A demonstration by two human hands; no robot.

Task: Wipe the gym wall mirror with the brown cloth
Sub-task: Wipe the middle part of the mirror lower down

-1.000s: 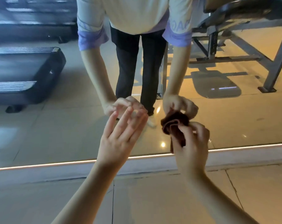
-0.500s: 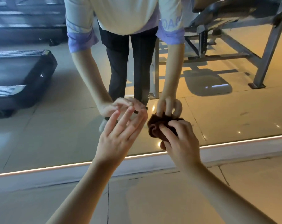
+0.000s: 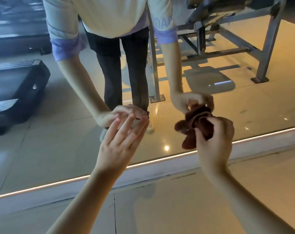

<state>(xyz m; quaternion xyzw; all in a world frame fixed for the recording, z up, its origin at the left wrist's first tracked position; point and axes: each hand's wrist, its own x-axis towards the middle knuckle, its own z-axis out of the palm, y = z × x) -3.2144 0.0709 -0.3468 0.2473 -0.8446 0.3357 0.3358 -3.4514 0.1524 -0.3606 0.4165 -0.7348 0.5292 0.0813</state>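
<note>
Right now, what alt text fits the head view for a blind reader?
The right hand grips a bunched cloth low by the mirror; the left hand, fingers straight, is held out toward it. A treadmill is reflected.

Fuzzy, matt brown cloth (image 3: 196, 122) bunched in right hand (image 3: 214, 142); glossy, smooth glass of wall mirror (image 3: 59, 149) just beyond that hand; smooth, faintly shiny floor tiles (image 3: 160, 208) beneath.

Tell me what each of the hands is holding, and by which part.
The right hand pinches the brown cloth at its bunched middle, with loose folds sticking out above and below the grip. The left hand holds nothing.
</note>
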